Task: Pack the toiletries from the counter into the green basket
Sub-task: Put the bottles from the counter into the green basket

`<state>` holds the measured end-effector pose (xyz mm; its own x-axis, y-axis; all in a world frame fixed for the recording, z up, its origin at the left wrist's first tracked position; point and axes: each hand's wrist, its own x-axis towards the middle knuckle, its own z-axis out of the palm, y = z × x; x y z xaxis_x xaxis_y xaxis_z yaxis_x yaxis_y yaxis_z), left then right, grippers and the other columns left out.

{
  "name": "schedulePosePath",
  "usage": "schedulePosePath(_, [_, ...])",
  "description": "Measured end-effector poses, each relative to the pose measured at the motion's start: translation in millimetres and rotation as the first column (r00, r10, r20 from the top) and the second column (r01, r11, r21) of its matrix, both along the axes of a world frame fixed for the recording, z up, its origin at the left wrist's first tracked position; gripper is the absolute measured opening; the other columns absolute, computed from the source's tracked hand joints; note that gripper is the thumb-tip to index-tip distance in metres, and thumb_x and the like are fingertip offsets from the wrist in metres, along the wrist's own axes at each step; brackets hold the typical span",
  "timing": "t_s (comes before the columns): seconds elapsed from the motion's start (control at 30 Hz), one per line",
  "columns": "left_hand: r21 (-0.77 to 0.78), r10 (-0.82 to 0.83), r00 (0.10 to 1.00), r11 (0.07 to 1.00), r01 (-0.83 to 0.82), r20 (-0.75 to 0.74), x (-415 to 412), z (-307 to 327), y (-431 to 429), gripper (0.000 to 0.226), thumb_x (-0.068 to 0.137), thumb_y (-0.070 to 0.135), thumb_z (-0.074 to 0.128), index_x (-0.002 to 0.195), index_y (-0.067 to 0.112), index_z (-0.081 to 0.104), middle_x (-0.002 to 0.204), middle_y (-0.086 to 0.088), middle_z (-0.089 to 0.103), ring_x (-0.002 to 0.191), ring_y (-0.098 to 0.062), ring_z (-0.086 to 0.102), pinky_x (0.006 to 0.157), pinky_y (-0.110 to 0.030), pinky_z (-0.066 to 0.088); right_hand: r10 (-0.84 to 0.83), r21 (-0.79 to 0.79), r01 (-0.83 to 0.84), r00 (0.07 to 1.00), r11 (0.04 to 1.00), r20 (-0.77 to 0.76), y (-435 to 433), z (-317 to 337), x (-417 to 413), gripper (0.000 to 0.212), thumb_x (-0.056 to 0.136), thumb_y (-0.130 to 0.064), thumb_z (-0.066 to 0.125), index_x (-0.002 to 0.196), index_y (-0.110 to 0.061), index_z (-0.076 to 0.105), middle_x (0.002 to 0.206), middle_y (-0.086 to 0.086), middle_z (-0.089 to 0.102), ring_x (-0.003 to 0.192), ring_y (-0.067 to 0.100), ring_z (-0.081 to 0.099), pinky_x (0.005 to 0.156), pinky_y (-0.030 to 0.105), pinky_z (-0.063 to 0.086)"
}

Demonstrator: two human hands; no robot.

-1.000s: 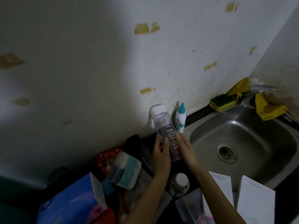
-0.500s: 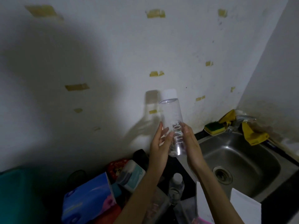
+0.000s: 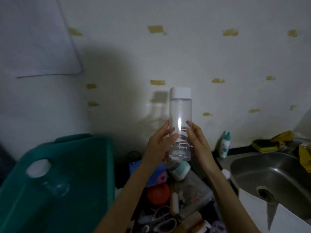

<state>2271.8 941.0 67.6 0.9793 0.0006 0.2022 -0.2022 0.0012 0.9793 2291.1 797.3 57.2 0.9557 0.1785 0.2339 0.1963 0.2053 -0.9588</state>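
I hold a clear bottle with a white cap upright in the air in front of the wall. My left hand grips its lower left side and my right hand grips its lower right side. The green basket stands at the lower left, and inside it lies another clear bottle with a white cap. Below my hands the dark counter carries a pile of toiletries: a teal and white case, a blue tissue pack, a red round tin and scissors.
A small white dropper bottle with a teal tip stands against the wall. The steel sink lies at the right, with a green and yellow sponge and yellow cloth on its far rim. White paper lies at the lower right.
Both hands have raised the clear bottle from the counter and carried it leftward. The view has swung left, bringing the green basket and the bottle in it into sight.
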Motion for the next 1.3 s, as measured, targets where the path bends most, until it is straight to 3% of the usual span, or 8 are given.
schedulePosePath(0.13, [0.011, 0.072, 0.997, 0.997, -0.072, -0.018, -34.6, 6.7, 68.4, 0.056, 0.093, 0.013, 0.058, 0.145, 0.017, 0.038, 0.136, -0.009, 0.055, 0.121, -0.020, 0.056, 0.101, -0.037, 0.048, 0.076, -0.051, -0.075, 0.997, 0.996, 0.014, 69.4, 0.4, -16.0, 0.045, 0.088, -0.040, 0.052, 0.131, -0.029, 0.047, 0.119, -0.005, 0.062, 0.102, 0.007, 0.065, 0.072, 0.020, 0.055])
schedulePosePath(0.4, [0.021, 0.215, 0.976, 0.977, -0.214, -0.031, -87.6, 2.1, 192.4, 0.054, 0.092, 0.017, 0.059, 0.143, 0.019, 0.043, 0.129, -0.001, 0.061, 0.108, -0.001, 0.062, 0.079, -0.011, 0.050, 0.268, -0.155, -0.263, 0.963, 0.952, 0.016, 188.6, -1.7, -40.9, 0.049, 0.090, -0.033, 0.055, 0.136, -0.027, 0.043, 0.122, -0.001, 0.061, 0.109, 0.013, 0.064, 0.087, 0.031, 0.055])
schedulePosePath(0.6, [0.069, 0.259, 0.962, 0.965, -0.254, -0.087, -113.4, -34.2, 267.0, 0.059, 0.091, 0.012, 0.060, 0.145, 0.024, 0.039, 0.133, 0.001, 0.058, 0.112, -0.007, 0.061, 0.096, -0.026, 0.050, 0.417, -0.259, -0.409, 0.909, 0.875, -0.029, 258.3, -20.9, -50.8, 0.044, 0.092, -0.014, 0.056, 0.131, -0.031, 0.042, 0.113, -0.005, 0.062, 0.100, 0.008, 0.066, 0.077, 0.018, 0.053])
schedulePosePath(0.73, [0.118, 0.249, 0.958, 0.965, -0.234, -0.144, -116.5, -65.9, 299.9, 0.069, 0.088, 0.008, 0.064, 0.148, 0.023, 0.033, 0.137, 0.001, 0.054, 0.113, -0.003, 0.058, 0.090, -0.017, 0.049, 0.411, -0.309, -0.421, 0.906, 0.853, -0.100, 292.7, -45.7, -53.0, 0.050, 0.090, 0.000, 0.057, 0.134, -0.015, 0.040, 0.112, 0.003, 0.062, 0.096, 0.010, 0.068, 0.078, 0.021, 0.054])
schedulePosePath(0.87, [0.138, 0.265, 0.949, 0.960, -0.244, -0.172, -113.2, -103.3, 318.4, 0.073, 0.085, 0.003, 0.067, 0.143, 0.028, 0.031, 0.130, -0.001, 0.058, 0.108, 0.003, 0.059, 0.085, -0.013, 0.047, 0.373, -0.346, -0.412, 0.911, 0.843, -0.176, 311.1, -77.3, -56.4, 0.051, 0.089, 0.002, 0.057, 0.136, -0.009, 0.039, 0.118, 0.013, 0.060, 0.106, 0.023, 0.064, 0.090, 0.034, 0.054])
schedulePosePath(1.0, [0.134, 0.257, 0.947, 0.963, -0.234, -0.195, -104.1, -117.3, 322.8, 0.072, 0.081, 0.004, 0.071, 0.141, 0.024, 0.038, 0.119, 0.002, 0.064, 0.111, -0.008, 0.060, 0.094, -0.023, 0.049, 0.358, -0.358, -0.421, 0.905, 0.833, -0.229, 313.4, -80.7, -53.4, 0.048, 0.090, 0.001, 0.055, 0.135, -0.009, 0.041, 0.116, 0.012, 0.060, 0.103, 0.018, 0.063, 0.087, 0.030, 0.056])
schedulePosePath(1.1, [0.111, 0.273, 0.940, 0.961, -0.255, -0.206, -100.8, -120.7, 320.9, 0.075, 0.079, 0.004, 0.073, 0.145, 0.015, 0.038, 0.127, -0.004, 0.061, 0.117, -0.016, 0.058, 0.102, -0.036, 0.046, 0.347, -0.359, -0.416, 0.906, 0.835, -0.244, 311.7, -82.2, -50.7, 0.047, 0.090, 0.000, 0.055, 0.134, -0.010, 0.042, 0.116, 0.011, 0.060, 0.104, 0.018, 0.063, 0.087, 0.030, 0.055])
schedulePosePath(1.3, [0.056, 0.250, 0.928, 0.968, -0.244, -0.278, -99.0, -131.4, 317.1, 0.076, 0.083, -0.001, 0.067, 0.148, 0.012, 0.030, 0.139, -0.009, 0.052, 0.127, -0.018, 0.051, 0.107, -0.035, 0.042, 0.322, -0.453, -0.409, 0.911, 0.793, -0.258, 315.9, -98.1, -43.7, 0.046, 0.088, -0.004, 0.060, 0.130, -0.017, 0.044, 0.116, 0.006, 0.062, 0.103, 0.015, 0.064, 0.086, 0.030, 0.055])
